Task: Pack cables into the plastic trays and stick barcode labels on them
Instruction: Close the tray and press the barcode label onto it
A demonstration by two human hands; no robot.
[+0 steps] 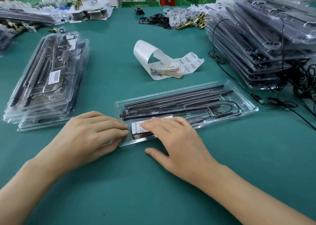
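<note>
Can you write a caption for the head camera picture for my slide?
Left hand touches the end of a clear plastic tray while right hand presses flat on its white label.

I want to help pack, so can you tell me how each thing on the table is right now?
Front tray: lying flat, packed with black bars and a cable.
White label: on the tray's near end, partly under fingers.
Left hand: flat, fingers straight, touching the tray's left end.
Right hand: flat, fingers pressing the label.
Label sheet: curled up.
Left stack: top tray labelled.
Loose cable: lying outside any tray.
</note>
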